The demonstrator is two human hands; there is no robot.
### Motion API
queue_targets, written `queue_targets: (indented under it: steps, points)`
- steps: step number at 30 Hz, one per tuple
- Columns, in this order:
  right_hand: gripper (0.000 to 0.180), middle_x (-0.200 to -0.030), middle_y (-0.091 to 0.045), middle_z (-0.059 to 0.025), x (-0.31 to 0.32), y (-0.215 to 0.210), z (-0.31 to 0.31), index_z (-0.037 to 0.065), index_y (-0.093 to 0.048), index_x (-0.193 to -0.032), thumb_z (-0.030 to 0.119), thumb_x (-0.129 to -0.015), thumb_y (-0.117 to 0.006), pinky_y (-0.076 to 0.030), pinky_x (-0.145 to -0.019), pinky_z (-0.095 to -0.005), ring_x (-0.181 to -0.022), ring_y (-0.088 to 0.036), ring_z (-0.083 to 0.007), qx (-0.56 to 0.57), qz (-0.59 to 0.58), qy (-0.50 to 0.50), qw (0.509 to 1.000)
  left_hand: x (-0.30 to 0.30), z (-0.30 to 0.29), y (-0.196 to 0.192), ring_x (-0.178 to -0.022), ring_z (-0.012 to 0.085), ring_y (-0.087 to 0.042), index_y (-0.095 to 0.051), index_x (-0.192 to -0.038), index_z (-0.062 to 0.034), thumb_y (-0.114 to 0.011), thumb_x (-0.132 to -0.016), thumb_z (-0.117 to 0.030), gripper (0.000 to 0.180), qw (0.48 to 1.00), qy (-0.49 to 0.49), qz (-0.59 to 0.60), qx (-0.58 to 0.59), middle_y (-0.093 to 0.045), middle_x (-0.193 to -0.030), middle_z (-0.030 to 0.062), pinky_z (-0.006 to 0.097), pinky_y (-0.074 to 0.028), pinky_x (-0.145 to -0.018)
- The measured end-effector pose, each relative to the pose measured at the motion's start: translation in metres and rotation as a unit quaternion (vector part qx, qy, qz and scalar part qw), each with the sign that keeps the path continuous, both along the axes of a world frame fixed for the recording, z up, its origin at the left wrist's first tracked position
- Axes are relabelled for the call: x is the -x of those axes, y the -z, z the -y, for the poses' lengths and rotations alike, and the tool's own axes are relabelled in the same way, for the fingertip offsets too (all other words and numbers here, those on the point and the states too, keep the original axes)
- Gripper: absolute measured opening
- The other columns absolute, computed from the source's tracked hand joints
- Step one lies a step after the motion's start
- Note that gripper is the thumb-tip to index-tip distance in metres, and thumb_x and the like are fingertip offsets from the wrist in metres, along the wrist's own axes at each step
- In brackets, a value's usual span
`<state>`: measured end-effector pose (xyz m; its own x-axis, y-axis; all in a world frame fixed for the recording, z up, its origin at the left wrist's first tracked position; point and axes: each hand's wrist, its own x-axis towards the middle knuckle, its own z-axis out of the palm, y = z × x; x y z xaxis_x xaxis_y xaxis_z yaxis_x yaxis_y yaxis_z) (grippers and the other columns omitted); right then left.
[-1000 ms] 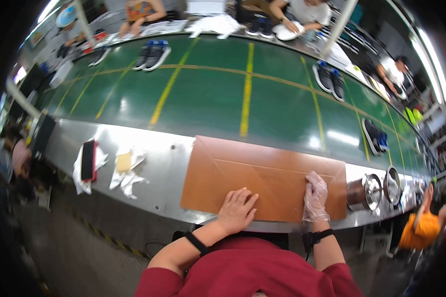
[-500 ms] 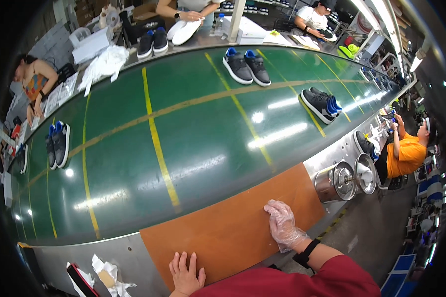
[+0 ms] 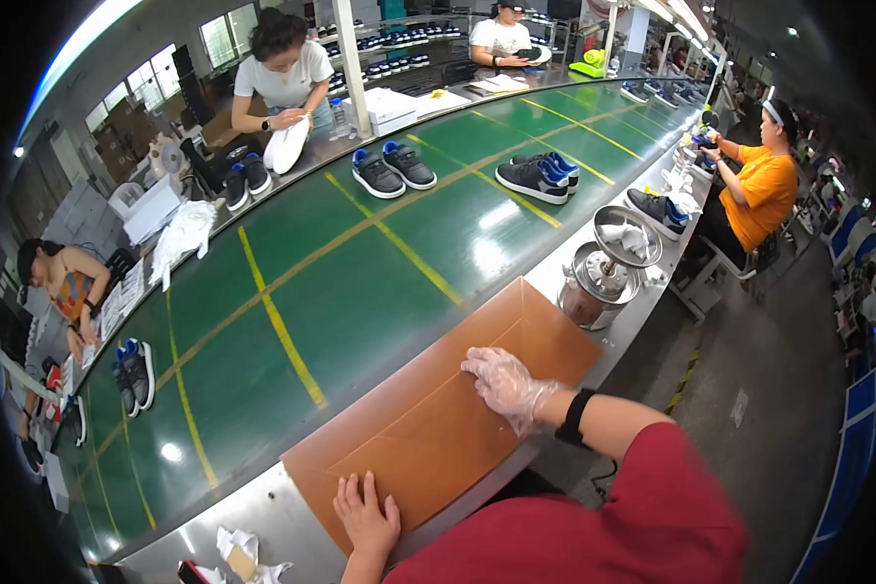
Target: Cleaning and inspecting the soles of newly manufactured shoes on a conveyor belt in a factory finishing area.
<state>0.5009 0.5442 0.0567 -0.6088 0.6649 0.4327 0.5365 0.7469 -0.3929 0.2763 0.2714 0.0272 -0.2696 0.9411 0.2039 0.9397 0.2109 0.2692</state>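
A brown rectangular mat [image 3: 438,428] lies along the near edge of the metal bench. My left hand [image 3: 368,516] is bare and rests on its near left corner, fingers stretched and slightly apart. My right hand [image 3: 504,383] wears a clear plastic glove and sits on the mat's right half. Its fingers are loosely bent with the tips down on the surface, and no object shows in them. Right of the mat stands a round metal pot [image 3: 594,292], a metal dish [image 3: 628,237] with white scraps raised above it.
Beyond the bench runs a green conveyor belt [image 3: 360,302] with yellow lines, carrying pairs of dark sneakers [image 3: 394,170]. Crumpled paper [image 3: 248,560] lies left of the mat. A person in orange [image 3: 764,190] sits at the right; other people work across the belt.
My view has tilted up and turned right, bringing more of the far side into sight. Both hands stay on the mat in much the same places.
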Motion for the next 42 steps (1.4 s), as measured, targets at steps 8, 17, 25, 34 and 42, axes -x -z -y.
queue_targets:
  steps: [8,17,25,34,42]
  points:
    - [0.024,-0.087,-0.067,-0.0121,0.048,-0.137,-0.077,-0.001,-0.066,-0.096,0.017,-0.082,-0.058,-0.050,-0.075,-0.0336,-0.084,-0.062,-0.0192,0.171,-0.055,-0.158,0.971,0.009,-0.012,-0.011,-0.125,0.0411,-0.034,-0.049,-0.128,-0.0036,-0.062,-0.080,-0.023,0.053,0.999,0.029,0.016,-0.010,-0.041,-0.129,0.0214,0.051,-0.028,-0.102]
    - [0.031,-0.083,-0.064,-0.0007,0.113,-0.266,-0.182,0.008,-0.070,-0.096,0.034,-0.079,-0.072,-0.043,-0.068,-0.0252,-0.077,-0.054,-0.0109,-0.002,-0.067,-0.273,0.960,0.031,-0.036,-0.017,-0.120,0.0406,-0.038,-0.048,-0.127,-0.0002,-0.066,-0.078,-0.017,0.054,0.996,0.015,0.086,0.010,-0.041,-0.128,0.0235,0.048,-0.030,-0.101]
    - [0.017,-0.089,-0.062,-0.0057,0.131,-0.228,-0.211,0.012,-0.067,-0.095,0.022,-0.083,-0.063,-0.044,-0.074,-0.0291,-0.083,-0.055,-0.0178,-0.053,0.018,-0.166,0.985,0.024,-0.048,-0.007,-0.127,0.0408,-0.032,-0.043,-0.133,-0.0021,-0.059,-0.083,-0.016,0.054,0.999,-0.034,0.008,-0.004,-0.037,-0.133,0.0229,0.051,-0.026,-0.104]
    - [0.028,-0.108,-0.065,-0.0126,0.203,-0.291,-0.251,0.018,-0.066,-0.110,0.015,-0.084,-0.056,-0.048,-0.089,-0.0367,-0.102,-0.060,-0.0298,-0.120,0.085,-0.066,0.987,0.026,-0.043,-0.002,-0.128,0.0419,-0.032,-0.045,-0.131,-0.0011,-0.060,-0.079,-0.021,0.058,0.998,-0.058,0.022,0.015,-0.036,-0.133,0.0247,0.054,-0.026,-0.103]
    - [0.022,-0.083,-0.062,-0.0101,0.180,-0.069,-0.432,-0.001,-0.056,-0.089,0.019,-0.089,-0.046,-0.049,-0.067,-0.0289,-0.071,-0.061,-0.0172,0.128,-0.186,0.130,0.965,0.007,-0.062,-0.007,-0.126,0.0410,-0.035,-0.046,-0.133,-0.0080,-0.063,-0.080,-0.026,0.059,0.996,-0.049,0.070,0.024,-0.039,-0.134,0.0235,0.055,-0.029,-0.100]
